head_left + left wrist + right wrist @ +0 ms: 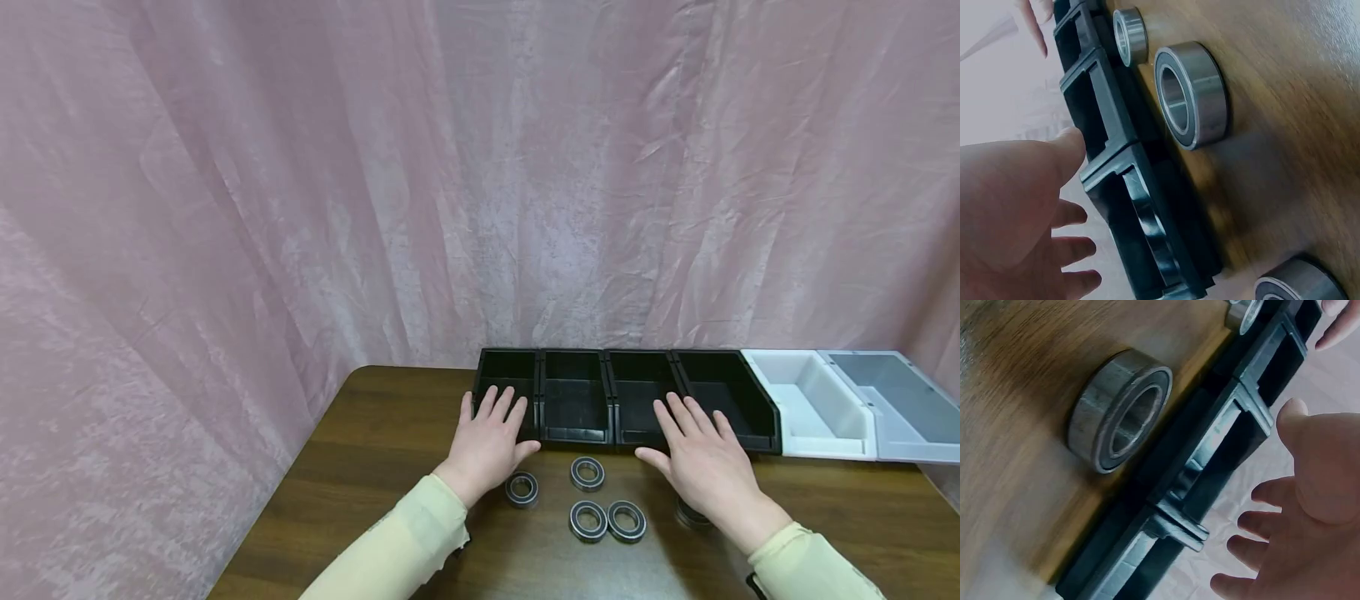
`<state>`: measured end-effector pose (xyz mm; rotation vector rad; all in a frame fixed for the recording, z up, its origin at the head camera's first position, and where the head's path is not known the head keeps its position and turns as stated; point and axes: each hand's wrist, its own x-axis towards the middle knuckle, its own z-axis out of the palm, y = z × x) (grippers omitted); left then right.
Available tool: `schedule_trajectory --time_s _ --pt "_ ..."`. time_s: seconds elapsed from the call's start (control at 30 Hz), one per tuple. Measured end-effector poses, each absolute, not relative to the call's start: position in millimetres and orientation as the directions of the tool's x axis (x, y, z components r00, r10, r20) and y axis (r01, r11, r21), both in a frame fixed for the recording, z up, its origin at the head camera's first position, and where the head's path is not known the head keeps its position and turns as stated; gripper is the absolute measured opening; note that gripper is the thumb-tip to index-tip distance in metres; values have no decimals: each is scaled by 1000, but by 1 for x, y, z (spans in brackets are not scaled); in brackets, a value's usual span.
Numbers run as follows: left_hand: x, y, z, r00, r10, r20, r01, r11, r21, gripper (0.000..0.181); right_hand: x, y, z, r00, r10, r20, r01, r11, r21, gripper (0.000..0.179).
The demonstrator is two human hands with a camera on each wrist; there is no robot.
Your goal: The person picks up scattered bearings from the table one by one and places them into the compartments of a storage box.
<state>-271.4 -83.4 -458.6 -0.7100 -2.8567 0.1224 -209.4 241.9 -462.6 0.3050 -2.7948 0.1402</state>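
My left hand (pixel 486 442) hovers at the front of the leftmost black bin (pixel 510 367), its fingers spread and holding nothing. With fingers likewise spread, my right hand (pixel 705 458) is over the front edges of the two right-hand black bins (pixel 723 387). Several metal ball bearings lie flat on the wooden table. One bearing (pixel 521 489) is beside my left wrist. Between the hands are a bearing (pixel 587 473) near the bins and a touching pair, a left one (pixel 588 522) and a right one (pixel 626 522). Another bearing (pixel 691 514) is partly hidden under my right hand.
A white bin (pixel 813 404) and a translucent grey bin (pixel 900 404) continue the row to the right. The row stands along the back of the brown table (pixel 390 433). Behind it hangs a pink curtain (pixel 450 183).
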Motion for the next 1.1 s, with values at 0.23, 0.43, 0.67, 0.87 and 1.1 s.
schedule_trajectory --time_s 0.23,0.43,0.67,0.87,1.1 --pt "-275 -87 -461 -886 443 136 433 896 -98 74 -214 247 -468 -941 -177 290 -207 975 -76 83" --pt "-277 -89 -462 -894 433 115 426 901 -81 74 -219 252 -471 -957 -145 253 -174 980 -95 85" --pt "-281 -94 -464 -893 439 101 429 897 -103 75 -222 255 -473 -965 -123 232 -151 983 -105 86" --pt "-283 -100 -466 -883 454 115 446 890 -93 74 -223 255 -474 -957 -133 256 -166 980 -111 87" --pt "-284 -107 -465 -884 439 163 437 898 -48 72 -225 255 -473 -958 -134 252 -165 981 -103 88"
